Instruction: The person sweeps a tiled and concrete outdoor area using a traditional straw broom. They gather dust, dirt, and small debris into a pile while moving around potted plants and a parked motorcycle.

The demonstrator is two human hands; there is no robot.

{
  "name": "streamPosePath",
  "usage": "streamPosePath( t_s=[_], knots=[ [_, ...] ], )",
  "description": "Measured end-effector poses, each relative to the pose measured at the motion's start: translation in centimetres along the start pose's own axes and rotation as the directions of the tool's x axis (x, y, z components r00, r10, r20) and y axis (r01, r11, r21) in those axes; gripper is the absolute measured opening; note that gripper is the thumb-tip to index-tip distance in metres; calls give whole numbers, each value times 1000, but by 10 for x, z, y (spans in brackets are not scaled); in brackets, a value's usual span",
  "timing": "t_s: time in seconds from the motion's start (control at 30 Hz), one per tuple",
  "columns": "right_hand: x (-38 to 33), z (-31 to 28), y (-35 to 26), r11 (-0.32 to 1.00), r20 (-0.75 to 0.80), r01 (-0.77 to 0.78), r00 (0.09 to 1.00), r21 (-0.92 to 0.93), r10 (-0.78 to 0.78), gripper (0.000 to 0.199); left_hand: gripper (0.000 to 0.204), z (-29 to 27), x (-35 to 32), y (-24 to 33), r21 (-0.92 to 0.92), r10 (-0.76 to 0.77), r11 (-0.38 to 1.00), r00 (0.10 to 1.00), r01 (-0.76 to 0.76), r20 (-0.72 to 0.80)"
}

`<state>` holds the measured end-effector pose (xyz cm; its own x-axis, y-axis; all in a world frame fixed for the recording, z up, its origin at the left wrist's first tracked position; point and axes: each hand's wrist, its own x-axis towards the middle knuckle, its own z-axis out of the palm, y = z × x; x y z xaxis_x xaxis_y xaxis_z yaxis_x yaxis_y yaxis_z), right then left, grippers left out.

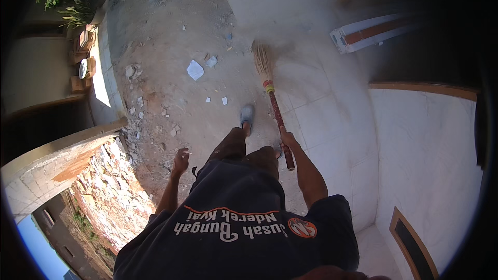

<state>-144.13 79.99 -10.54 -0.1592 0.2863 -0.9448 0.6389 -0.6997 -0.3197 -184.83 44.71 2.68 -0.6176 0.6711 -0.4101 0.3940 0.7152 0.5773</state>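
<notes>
Straw broom (273,100) slants across the dusty floor (207,127) — right hand (287,137) wrapped around its dark red handle (277,113), left hand (180,162) hanging released, loosely curled, above scattered rubble (174,131).

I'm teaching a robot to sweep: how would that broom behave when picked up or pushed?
The broom would probably feel light, given its slender handle. That handle looks straight, so it is likely stiff. The thin, fanned bristles should flex when pushed.
</notes>
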Motion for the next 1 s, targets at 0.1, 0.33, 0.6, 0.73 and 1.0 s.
streamPosePath(
  t_s=[0.1,0.33,0.6,0.73,1.0],
  knots=[
    [-25,28,-36,998,-82,51,995,-48,-55,66,26,-11,22,11,0,52,999,998,-52,-25],
    [-158,20,-91,992,-202,-23,978,127,49,61,26,0,49,3,-121,-179,975,982,186,65],
    [15,-26,-164,876,-340,123,939,467,49,62,28,-31,35,-52,-128,-197,972,980,198,26],
    [81,-24,-210,935,-195,50,981,352,21,63,29,-56,4,-75,-55,-317,947,948,317,-3],
    [-69,56,-146,992,-90,-121,989,-42,117,63,30,-59,6,-126,-121,-342,931,939,345,45]
  ],
)
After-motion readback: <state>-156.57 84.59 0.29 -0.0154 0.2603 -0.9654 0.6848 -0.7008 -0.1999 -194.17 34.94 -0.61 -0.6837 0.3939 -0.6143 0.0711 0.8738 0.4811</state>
